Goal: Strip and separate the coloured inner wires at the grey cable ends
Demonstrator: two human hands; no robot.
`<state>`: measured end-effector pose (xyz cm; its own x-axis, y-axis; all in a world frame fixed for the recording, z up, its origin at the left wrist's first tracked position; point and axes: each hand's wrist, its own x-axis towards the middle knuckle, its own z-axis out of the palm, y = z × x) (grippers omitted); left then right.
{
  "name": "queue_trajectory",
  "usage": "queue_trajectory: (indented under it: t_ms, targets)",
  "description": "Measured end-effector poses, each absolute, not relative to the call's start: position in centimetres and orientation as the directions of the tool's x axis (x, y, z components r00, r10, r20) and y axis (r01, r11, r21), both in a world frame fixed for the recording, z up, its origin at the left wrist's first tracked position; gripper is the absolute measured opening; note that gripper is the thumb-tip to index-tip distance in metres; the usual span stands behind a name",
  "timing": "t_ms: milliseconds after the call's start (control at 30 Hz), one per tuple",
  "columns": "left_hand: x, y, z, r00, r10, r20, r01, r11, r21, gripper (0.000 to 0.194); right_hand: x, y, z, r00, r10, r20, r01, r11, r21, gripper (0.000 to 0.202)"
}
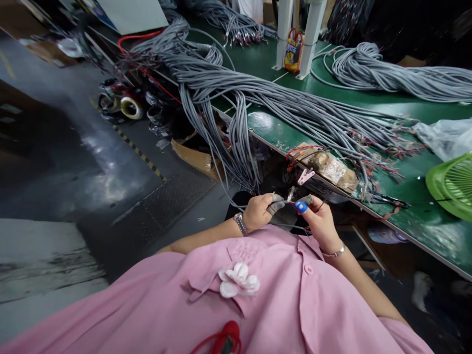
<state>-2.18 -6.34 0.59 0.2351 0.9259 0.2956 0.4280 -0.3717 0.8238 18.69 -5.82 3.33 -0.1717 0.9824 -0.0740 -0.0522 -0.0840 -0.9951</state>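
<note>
Pinched in the left hand [260,212], thumb and covered fingertips together: gray cable [283,202], close to its stripped end. Clamped between blue-wrapped thumb and covered finger of the right hand [321,219]: thin colored wires [292,202] at that same end, with white strands [291,192] sticking up between both hands. Located above the lap, just off the near edge of the green table [271,125]. Beyond, across the table and partly hanging over its edge: large cable bundle [236,78]. Near the right hand: pink clip [306,176] and taped block [332,169]. Farther right: plastic bag [448,137] and green fan [453,186].
</note>
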Motion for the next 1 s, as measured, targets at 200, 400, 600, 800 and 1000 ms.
queue_trajectory:
  t_ms: [200, 400, 600, 800, 1000]
  targets:
    - [-2.3, -6.8, 1.6, 0.318, 0.948, -0.029, -0.022, 0.038, 0.999, 0.046, 18.4, -6.5, 4.7, -0.192, 0.978, 0.08, -0.118, 0.058, -0.991, 0.027]
    - [-2.9, -7.2, 1.3, 0.401, 0.905, -0.143, -0.149, 0.219, 0.964, 0.048, 16.8, -6.0, 4.7, -0.396, 0.892, 0.217, 0.101, 0.277, -0.955, 0.04]
    - [-3.8, -7.1, 0.4, 0.545, 0.798, -0.257, -0.236, 0.44, 0.866, 0.049, 17.5, -5.5, 5.8, -0.64, 0.724, 0.256, 0.19, 0.472, -0.861, 0.016]
    - [-3.9, -6.9, 0.2, 0.647, 0.726, -0.233, -0.326, 0.54, 0.776, 0.049, 19.6, -4.2, 4.3, -0.644, 0.752, 0.142, 0.109, 0.273, -0.956, 0.028]
    - [-4.5, -5.8, 0.3, 0.477, 0.86, -0.181, -0.482, 0.429, 0.764, 0.041, 20.7, -4.3, 0.6, -0.111, 0.986, -0.125, -0.008, -0.127, -0.992, 0.034]
